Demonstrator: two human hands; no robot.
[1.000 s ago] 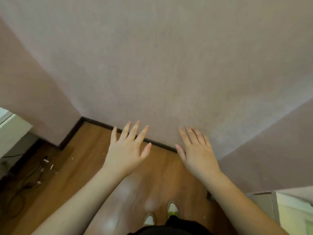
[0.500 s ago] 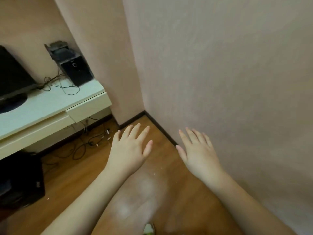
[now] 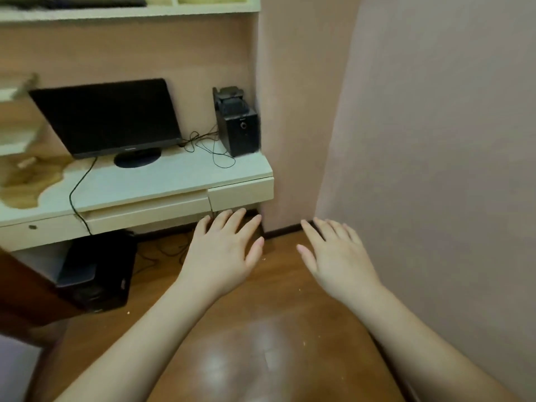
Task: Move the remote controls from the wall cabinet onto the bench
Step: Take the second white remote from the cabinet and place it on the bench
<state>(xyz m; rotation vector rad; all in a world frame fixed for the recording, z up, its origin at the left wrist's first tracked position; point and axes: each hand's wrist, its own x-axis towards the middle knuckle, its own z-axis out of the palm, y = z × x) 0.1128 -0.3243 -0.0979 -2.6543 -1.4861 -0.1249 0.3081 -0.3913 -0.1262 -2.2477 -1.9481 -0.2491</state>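
Note:
My left hand and my right hand are stretched out in front of me, palms down, fingers spread, holding nothing. They hover above the wooden floor, near the corner of a pink wall. A white wall shelf unit runs along the top left edge with dark flat objects lying on it; they are cut off by the frame and I cannot tell what they are. No bench is in view.
A white desk stands at left with a black monitor, a black speaker and loose cables. A black box sits under the desk. The pink wall fills the right side. A dark wooden edge juts in at lower left.
The view has swung left from the bare wall and corner to the desk, monitor and shelf. Both hands stay open and spread in the same pose.

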